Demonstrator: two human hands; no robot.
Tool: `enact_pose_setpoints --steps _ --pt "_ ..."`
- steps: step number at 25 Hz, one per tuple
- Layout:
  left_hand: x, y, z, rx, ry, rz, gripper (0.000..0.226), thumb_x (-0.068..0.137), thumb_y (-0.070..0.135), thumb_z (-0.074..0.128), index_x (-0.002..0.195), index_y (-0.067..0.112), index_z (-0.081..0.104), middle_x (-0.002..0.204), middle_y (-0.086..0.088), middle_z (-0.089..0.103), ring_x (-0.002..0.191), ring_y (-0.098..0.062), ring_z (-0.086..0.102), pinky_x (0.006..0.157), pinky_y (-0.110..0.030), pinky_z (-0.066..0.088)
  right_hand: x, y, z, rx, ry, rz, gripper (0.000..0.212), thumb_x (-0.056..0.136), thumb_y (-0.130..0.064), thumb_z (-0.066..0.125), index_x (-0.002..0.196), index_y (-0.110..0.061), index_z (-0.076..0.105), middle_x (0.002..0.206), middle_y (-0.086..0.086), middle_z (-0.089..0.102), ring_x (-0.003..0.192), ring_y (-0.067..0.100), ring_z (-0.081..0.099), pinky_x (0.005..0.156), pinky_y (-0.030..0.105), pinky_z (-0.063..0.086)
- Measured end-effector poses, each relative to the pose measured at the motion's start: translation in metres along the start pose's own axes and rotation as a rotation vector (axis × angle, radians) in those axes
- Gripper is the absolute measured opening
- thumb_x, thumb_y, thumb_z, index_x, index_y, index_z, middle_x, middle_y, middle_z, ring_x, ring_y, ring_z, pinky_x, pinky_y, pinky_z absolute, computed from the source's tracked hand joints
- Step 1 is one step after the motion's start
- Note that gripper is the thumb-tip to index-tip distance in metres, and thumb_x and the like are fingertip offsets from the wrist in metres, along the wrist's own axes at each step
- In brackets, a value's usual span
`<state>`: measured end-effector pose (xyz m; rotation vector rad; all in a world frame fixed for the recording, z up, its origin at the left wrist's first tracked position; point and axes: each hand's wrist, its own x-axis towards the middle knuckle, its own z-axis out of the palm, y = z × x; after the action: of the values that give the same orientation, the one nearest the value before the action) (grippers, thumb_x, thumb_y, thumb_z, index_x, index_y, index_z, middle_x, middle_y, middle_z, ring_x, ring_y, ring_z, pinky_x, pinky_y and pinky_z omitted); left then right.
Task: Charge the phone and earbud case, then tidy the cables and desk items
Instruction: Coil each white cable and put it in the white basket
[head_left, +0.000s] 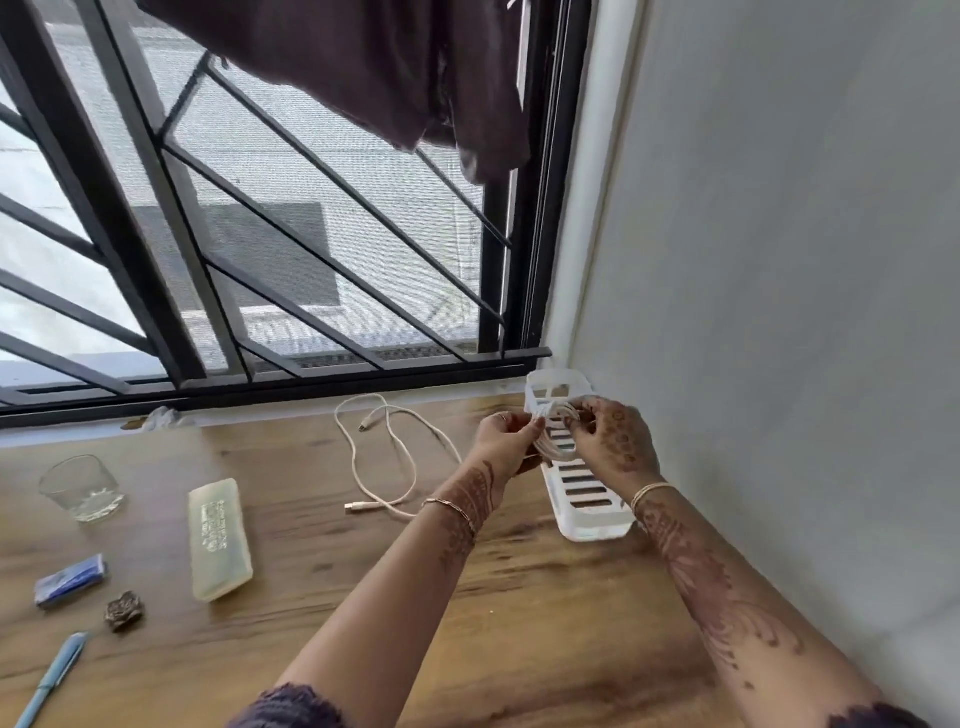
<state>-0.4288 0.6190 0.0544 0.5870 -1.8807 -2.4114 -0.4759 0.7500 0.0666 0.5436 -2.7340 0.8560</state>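
Both hands work on a coiled white cable (551, 441) just above a white slotted plastic tray (589, 499) near the right wall. My left hand (506, 436) pinches the coil's left side. My right hand (610, 441) grips its right side with curled fingers. A second white cable (387, 457) lies loose on the wooden desk (337, 597) left of my hands, both plugs showing. No phone or earbud case is in view.
On the desk's left part lie an empty glass (82, 488), a pale translucent case (219, 540), a blue packet (70, 581), a small dark ornament (123, 611) and a light blue pen (52, 675). A barred window runs along the back and a grey wall along the right.
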Motion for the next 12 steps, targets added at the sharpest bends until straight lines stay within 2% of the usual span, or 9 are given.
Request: enact_pose_setpoints --steps 3,8,12 --pt "0.021 -0.002 0.015 0.088 0.027 -0.064 0.005 0.091 0.011 0.06 0.096 0.011 0.061 0.079 -0.001 0.064 0.065 -0.009 0.059 0.061 -0.021 0.052 0.022 0.02 -0.001 -0.15 -0.046 0.013 0.024 0.092 -0.027 0.056 0.113 -0.022 0.068 0.108 0.008 0.072 0.103 0.029 0.065 0.09 0.036 0.051" --pt "0.045 -0.012 0.016 0.051 0.164 -0.144 0.011 0.091 0.01 0.057 0.101 0.012 0.054 0.083 -0.001 0.058 0.068 -0.011 0.056 0.059 -0.024 0.051 0.047 0.034 0.011 -0.429 -0.161 -0.075 0.029 0.094 -0.009 0.044 0.112 -0.021 0.065 0.103 0.01 0.07 0.094 0.029 0.065 0.079 0.035 0.053" --pt "0.054 -0.019 0.01 0.021 0.182 -0.222 0.008 0.091 0.011 0.057 0.098 0.012 0.054 0.091 -0.003 0.056 0.076 -0.014 0.055 0.066 -0.03 0.056 0.059 0.035 0.033 -0.658 -0.223 -0.149 0.028 0.093 -0.01 0.049 0.112 -0.023 0.064 0.103 0.006 0.068 0.096 0.025 0.064 0.08 0.035 0.051"
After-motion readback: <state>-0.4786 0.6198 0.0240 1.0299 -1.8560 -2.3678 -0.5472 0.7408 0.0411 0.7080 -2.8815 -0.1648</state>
